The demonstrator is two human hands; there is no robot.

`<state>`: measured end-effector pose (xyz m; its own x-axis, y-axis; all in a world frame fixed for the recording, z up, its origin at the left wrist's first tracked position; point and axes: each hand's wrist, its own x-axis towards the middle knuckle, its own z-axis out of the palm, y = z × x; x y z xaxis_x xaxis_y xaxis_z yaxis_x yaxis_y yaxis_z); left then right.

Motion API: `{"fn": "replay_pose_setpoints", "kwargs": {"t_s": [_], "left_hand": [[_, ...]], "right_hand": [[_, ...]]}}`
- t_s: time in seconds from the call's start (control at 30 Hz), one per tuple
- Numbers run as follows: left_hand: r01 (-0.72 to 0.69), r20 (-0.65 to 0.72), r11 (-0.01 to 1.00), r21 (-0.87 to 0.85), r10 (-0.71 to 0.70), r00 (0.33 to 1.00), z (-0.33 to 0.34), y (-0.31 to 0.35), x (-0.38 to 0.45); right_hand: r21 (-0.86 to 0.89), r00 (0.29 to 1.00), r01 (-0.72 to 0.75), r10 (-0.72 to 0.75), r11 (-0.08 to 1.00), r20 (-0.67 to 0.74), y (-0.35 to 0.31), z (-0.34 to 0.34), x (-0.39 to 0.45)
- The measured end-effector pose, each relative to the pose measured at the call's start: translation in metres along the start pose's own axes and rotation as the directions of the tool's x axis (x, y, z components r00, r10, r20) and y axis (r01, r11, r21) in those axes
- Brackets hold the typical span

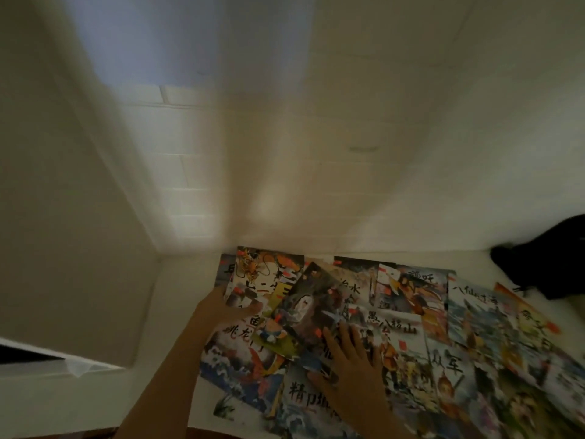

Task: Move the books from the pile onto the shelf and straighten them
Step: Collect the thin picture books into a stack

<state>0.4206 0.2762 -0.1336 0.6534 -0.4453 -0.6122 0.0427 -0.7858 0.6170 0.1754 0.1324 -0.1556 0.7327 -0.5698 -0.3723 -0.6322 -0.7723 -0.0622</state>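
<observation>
Thin, glossy picture books (395, 337) lie fanned over the white surface (177, 299): light, floppy, probably slippery. Left hand (221, 307) pinches the far-left dragon-cover book (262, 274) by its edge; right hand (348, 359) presses flat, fingers spread. Best gripped at edges.

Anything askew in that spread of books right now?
Yes. The dark-covered book lies tilted across its neighbours between the left hand and right hand. The other books overlap unevenly, none squared up.

White flat shelf surface (177, 312) met white brick-pattern wall at rear. Thin illustrated picture books (411, 337) with colourful paper covers lay spread flat, overlapping, across surface. Black object (544, 264), blurred, rested at far right.
</observation>
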Motion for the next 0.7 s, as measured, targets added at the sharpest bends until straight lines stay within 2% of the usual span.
{"fn": "replay_pose_setpoints", "kwargs": {"t_s": [0.1,0.33,0.4,0.47,0.57,0.63,0.7], "left_hand": [[-0.068,0.051,0.995,0.069,0.064,0.997,0.000,0.018,0.009],[-0.087,-0.129,0.995,0.057,0.094,0.987,0.035,0.008,0.010],[-0.097,-0.151,0.995,0.022,0.100,0.984,0.039,0.002,0.012],[-0.124,-0.165,0.992,-0.004,0.122,0.979,0.034,0.013,-0.007],[-0.179,-0.199,0.984,-0.015,0.173,0.965,0.022,0.018,-0.017],[-0.235,-0.231,0.971,0.029,0.236,0.944,0.007,0.022,-0.025],[-0.287,-0.254,0.956,0.063,0.294,0.921,-0.012,0.028,-0.037]], "right_hand": [[0.000,1.000,0.000,0.000,1.000,0.005,0.002,0.002,0.001],[0.044,0.996,0.053,-0.056,0.998,0.063,-0.003,0.010,-0.007],[0.051,0.993,0.106,-0.108,0.993,0.041,-0.002,0.005,-0.008],[0.083,0.984,0.176,-0.171,0.981,-0.054,0.009,0.003,-0.008],[0.195,0.988,0.060,-0.031,0.979,-0.149,0.032,0.004,-0.010],[0.229,0.999,-0.019,0.027,0.973,-0.032,0.046,0.003,-0.013],[0.325,0.999,-0.023,0.012,0.945,0.036,0.051,-0.007,-0.015]]}}
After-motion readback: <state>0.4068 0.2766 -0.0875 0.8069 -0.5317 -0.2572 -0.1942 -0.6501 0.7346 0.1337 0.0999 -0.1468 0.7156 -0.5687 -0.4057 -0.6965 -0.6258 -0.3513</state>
